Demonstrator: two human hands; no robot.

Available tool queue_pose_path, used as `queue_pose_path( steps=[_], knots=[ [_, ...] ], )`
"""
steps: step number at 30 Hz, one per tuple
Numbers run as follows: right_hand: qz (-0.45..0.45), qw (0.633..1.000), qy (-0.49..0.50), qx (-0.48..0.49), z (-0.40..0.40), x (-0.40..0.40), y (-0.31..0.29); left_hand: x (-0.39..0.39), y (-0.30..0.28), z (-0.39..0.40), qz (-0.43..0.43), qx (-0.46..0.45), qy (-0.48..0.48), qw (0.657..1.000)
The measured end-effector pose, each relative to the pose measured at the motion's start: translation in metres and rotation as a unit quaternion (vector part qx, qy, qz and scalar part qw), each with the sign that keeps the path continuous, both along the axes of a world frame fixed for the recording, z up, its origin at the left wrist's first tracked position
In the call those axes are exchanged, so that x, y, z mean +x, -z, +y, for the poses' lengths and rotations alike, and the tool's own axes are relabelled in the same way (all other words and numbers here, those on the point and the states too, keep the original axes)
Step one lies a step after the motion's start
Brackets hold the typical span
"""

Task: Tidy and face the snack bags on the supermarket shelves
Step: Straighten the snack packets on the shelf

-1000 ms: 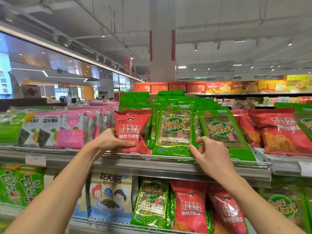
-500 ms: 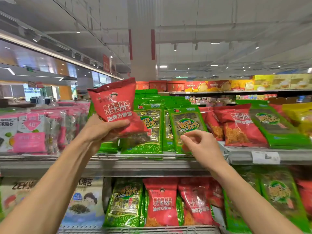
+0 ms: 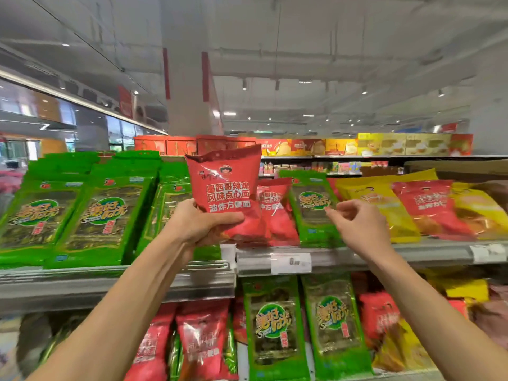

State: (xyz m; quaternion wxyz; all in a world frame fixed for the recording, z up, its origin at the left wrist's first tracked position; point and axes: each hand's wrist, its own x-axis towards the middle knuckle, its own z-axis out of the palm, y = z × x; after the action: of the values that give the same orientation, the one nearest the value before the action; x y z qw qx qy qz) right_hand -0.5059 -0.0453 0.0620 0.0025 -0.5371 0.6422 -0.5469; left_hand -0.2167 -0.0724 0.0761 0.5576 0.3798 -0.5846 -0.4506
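Left hand (image 3: pixel 198 224) grips red snack bag (image 3: pixel 226 188) by its lower edge, thumb across the front, centre frame, held above the shelf rail (image 3: pixel 384 257). Bag: glossy crinkled film, roughly rectangular, puffed; long axis near vertical, top tilted slightly right, printed face toward camera. Right hand (image 3: pixel 360 229) right of centre, empty, fingers loosely curled, fingertips by a flat green seaweed pack (image 3: pixel 313 213).

- A thick white square pillar (image 3: pixel 189 78) rises behind the shelves.
- A row of red and yellow cartons (image 3: pixel 343 145) lines a far shelf top.
- White ceiling spotlights (image 3: pixel 229 113) glow overhead.
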Motion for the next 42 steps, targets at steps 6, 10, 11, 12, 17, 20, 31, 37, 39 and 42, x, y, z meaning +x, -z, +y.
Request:
queue_pose_path(
  steps=[6, 10, 11, 12, 17, 20, 31, 37, 39, 42],
  knots=[
    [0.119, 0.972, -0.028, 0.200, -0.042, -0.048, -0.007, -0.062, 0.007, -0.004, 0.006, 0.003, -0.011, 1.000],
    [0.076, 0.963, -0.063, 0.252, -0.062, -0.053, -0.013, -0.075, 0.010, -0.010, -0.017, 0.031, -0.029, 0.999],
    [0.038, 0.963, -0.079, 0.255, -0.064, -0.054, -0.016, -0.076, 0.010, -0.011, -0.021, 0.036, -0.033, 0.999],
    [-0.002, 0.960, -0.098, 0.262, -0.067, -0.055, -0.017, -0.076, 0.010, -0.012, -0.022, 0.038, -0.035, 0.998],
    [-0.134, 0.942, -0.184, 0.247, -0.067, -0.058, -0.018, -0.072, 0.007, -0.013, -0.020, 0.050, -0.034, 0.998],
    [-0.149, 0.941, -0.218, 0.213, -0.062, -0.055, -0.019, -0.072, 0.007, -0.011, -0.024, 0.053, -0.034, 0.998],
    [-0.146, 0.977, -0.155, 0.008, -0.016, -0.123, -0.036, -0.134, -0.013, -0.012, -0.027, -0.010, -0.050, 0.998],
    [-0.171, 0.977, -0.128, 0.010, 0.003, -0.173, -0.019, -0.200, -0.007, -0.030, -0.055, 0.009, -0.019, 0.998],
    [-0.177, 0.975, -0.132, 0.020, 0.006, -0.180, -0.013, -0.209, -0.002, -0.038, -0.069, 0.018, -0.022, 0.997],
    [-0.187, 0.972, -0.136, 0.035, 0.008, -0.184, -0.003, -0.212, 0.005, -0.046, -0.098, 0.051, -0.023, 0.994]
  ],
)
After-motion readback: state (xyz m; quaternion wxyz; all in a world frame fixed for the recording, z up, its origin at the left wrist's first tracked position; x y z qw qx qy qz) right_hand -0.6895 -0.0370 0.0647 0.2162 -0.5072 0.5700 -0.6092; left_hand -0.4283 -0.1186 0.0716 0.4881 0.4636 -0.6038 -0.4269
